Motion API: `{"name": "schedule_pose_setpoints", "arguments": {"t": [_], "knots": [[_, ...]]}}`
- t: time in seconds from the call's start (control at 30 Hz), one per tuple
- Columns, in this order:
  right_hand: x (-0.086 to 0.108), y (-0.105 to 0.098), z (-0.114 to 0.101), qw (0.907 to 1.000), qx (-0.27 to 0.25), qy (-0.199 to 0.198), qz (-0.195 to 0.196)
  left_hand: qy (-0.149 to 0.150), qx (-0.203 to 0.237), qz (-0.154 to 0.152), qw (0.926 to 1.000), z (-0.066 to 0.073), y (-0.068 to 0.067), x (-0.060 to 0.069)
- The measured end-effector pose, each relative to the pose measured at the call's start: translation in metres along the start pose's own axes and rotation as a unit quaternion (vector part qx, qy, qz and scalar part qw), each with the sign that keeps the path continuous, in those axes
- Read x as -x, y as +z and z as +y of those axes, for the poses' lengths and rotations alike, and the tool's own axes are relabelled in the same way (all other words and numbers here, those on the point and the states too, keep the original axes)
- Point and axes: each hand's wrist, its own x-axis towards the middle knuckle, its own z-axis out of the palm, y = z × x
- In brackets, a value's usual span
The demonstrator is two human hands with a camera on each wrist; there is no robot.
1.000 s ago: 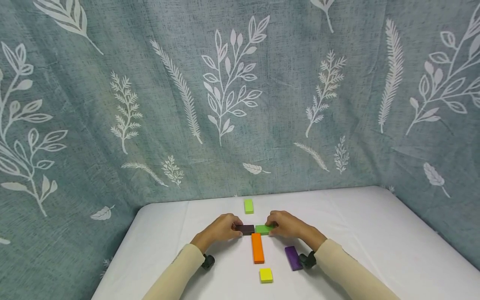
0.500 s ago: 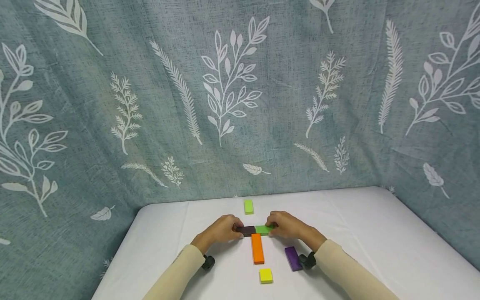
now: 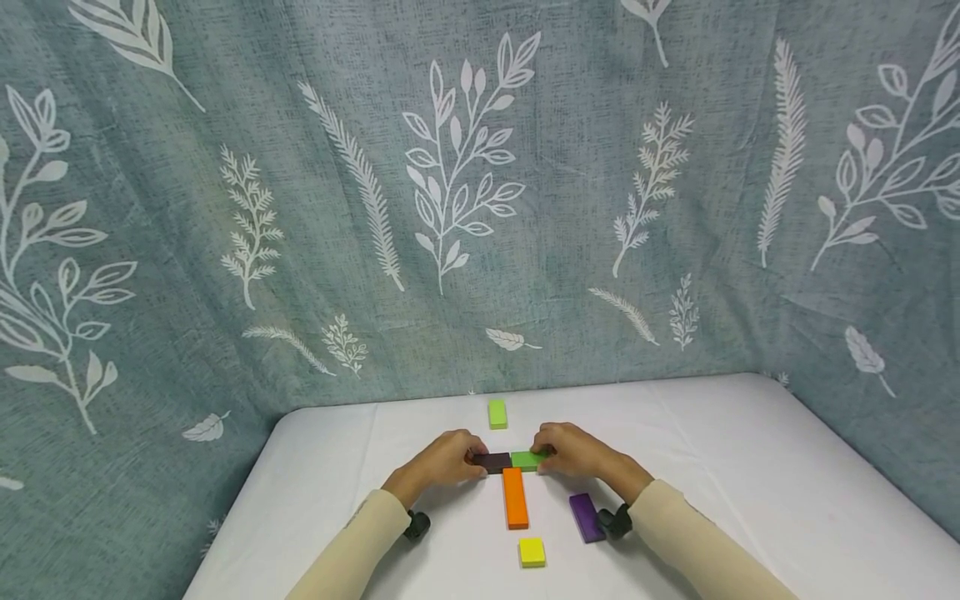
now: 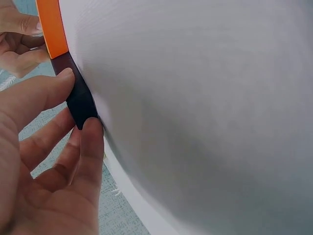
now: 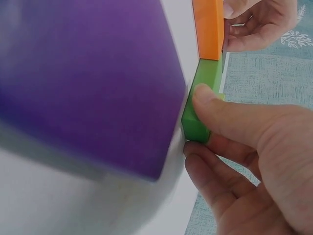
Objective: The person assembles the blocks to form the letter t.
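Note:
My left hand (image 3: 447, 457) pinches a black block (image 3: 492, 462) by its outer end, thumb on the near side and fingers behind, as the left wrist view (image 4: 80, 95) also shows. From the other side my right hand (image 3: 573, 450) grips a green block (image 3: 525, 461), thumb on its near face (image 5: 203, 78). The two blocks lie end to end in a row. An orange block (image 3: 515, 498) runs from their meeting point toward me, its far end against them, so the three make a T. Part of each held block is hidden by fingers.
A lime green block (image 3: 497, 414) lies beyond the row. Nearer me is a yellow square block (image 3: 532, 552). A purple block (image 3: 587, 517) lies right beside the dark wrist camera (image 3: 615, 522) on my right arm. The white table (image 3: 315, 483) ends at a patterned curtain (image 3: 555, 292).

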Motion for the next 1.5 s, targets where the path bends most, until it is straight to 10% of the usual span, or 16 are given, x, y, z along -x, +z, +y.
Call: {"name": "schedule_pose_setpoints", "arguments": {"t": [1.5], "knots": [[0.006,0.001,-0.012,0.9999,0.0,0.013,0.001,-0.002,0.004,-0.007,1.0,0.003,0.002,0.009]]}}
